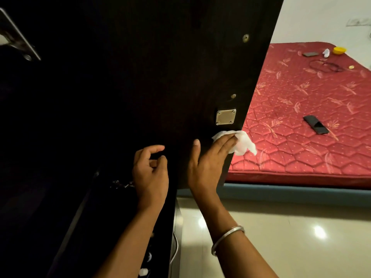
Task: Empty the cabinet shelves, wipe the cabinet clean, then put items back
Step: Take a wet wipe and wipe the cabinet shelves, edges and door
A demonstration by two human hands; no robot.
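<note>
now r. hand (208, 159) presses tissue (239, 142) (door (160, 77))

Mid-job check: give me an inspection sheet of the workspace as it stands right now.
Surface: dark cabinet door open, metal plate near its edge.
Job's things: white cloth pressed on the door's edge.
Clutter: phone, yellow bowl, white wad on red mattress.
Grippers: right hand flat on the cloth; left hand empty, fingers curled.
Cables: dark cord on mattress.
Surroundings: glossy tiled floor, white wall.
</note>
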